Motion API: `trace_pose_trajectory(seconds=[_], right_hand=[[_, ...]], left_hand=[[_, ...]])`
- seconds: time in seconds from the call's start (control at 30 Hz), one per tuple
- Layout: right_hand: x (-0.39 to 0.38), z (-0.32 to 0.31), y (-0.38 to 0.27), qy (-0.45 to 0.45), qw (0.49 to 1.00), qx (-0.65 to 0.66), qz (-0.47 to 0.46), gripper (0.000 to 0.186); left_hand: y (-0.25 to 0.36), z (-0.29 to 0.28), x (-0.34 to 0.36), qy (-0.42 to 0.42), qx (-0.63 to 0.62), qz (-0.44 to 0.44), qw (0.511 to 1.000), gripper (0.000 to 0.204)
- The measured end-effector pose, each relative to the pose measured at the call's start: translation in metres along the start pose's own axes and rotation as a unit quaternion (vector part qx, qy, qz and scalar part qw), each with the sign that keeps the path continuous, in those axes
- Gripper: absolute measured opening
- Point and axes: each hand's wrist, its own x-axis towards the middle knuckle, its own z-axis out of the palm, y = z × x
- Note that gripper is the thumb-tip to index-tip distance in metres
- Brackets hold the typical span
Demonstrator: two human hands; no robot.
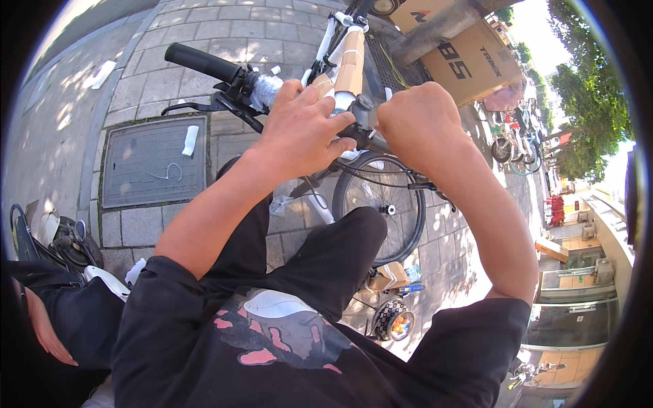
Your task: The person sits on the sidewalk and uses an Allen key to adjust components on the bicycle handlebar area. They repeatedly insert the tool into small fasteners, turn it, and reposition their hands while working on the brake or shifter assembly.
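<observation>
A bicycle stands in front of me, its frame partly wrapped in brown cardboard (pixel 350 64) and white foam. My left hand (pixel 299 132) is at the middle of the handlebar, thumb and index finger closed against the black stem (pixel 362 112). My right hand (pixel 425 126) is a fist just right of the stem; whatever it grips is hidden. Out to the left reach the black handlebar grip (pixel 204 62) and a brake lever (pixel 185 107), with clear plastic wrap (pixel 266 90) beside them. Below the handlebar is a spoked wheel (pixel 388 210).
Large cardboard boxes (pixel 469 64) lie beyond a tree trunk (pixel 435 34). A metal cover (pixel 155 163) with a foam scrap is set in the paving at left. Another person's hand (pixel 49 330) shows at lower left. A patterned round container (pixel 393 319) stands right of my knee.
</observation>
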Motion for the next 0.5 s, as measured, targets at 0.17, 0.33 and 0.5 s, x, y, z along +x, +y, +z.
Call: trace_pose_trajectory(seconds=[0.17,0.33,0.5], right_hand=[[-0.02,0.022,0.012,0.056,0.997,0.053,-0.032,0.039],[-0.039,0.039,0.016,0.165,0.965,0.201,-0.024,0.038],[-0.049,0.051,0.012,0.247,0.948,0.194,-0.046,0.031]], left_hand=[[0.002,0.005,-0.002,0.009,-0.005,-0.003,1.0,0.039],[0.011,-0.003,0.001,-0.021,0.022,-0.027,0.999,0.045],[0.022,0.004,0.016,-0.009,0.006,-0.026,1.0,0.046]])
